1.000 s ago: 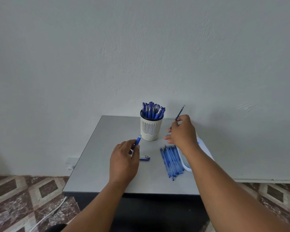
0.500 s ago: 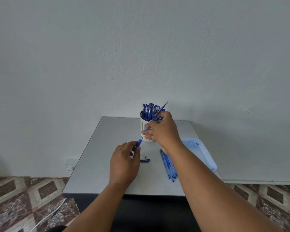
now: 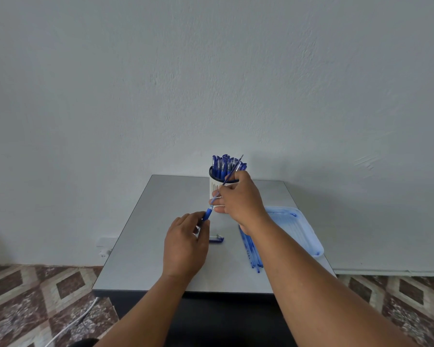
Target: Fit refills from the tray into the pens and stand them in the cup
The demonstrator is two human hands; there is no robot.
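Head view looks down at a grey tabletop [image 3: 145, 246] set against a pale wall [image 3: 211, 71], with a patterned tile floor [image 3: 35, 296] on either side. At the right edge of the tabletop lies a light blue tray [image 3: 308, 236]; what it holds is too faint to make out. Just left of the tray, partly under the right forearm, a bundle of blue pens [image 3: 251, 254] lies on the surface, running toward the near edge. Near the back centre stands a white slotted cup [image 3: 214, 187] with a dark rim, packed with upright blue-capped finished pens [image 3: 223, 166].

In front of the cup, the right hand [image 3: 241, 199] pinches a thin refill [image 3: 232, 172] between curled fingers, the refill slanting up and to the right across the cup. Its lower end meets the open top of a blue pen barrel [image 3: 207, 214]. The left hand [image 3: 186, 244] grips that barrel from below, fingers curled round it, tilted toward the right hand. A small blue pen cap [image 3: 216, 238] with a metal clip lies on the tabletop just right of the left hand. A white cable [image 3: 70, 324] runs across the floor at lower left.
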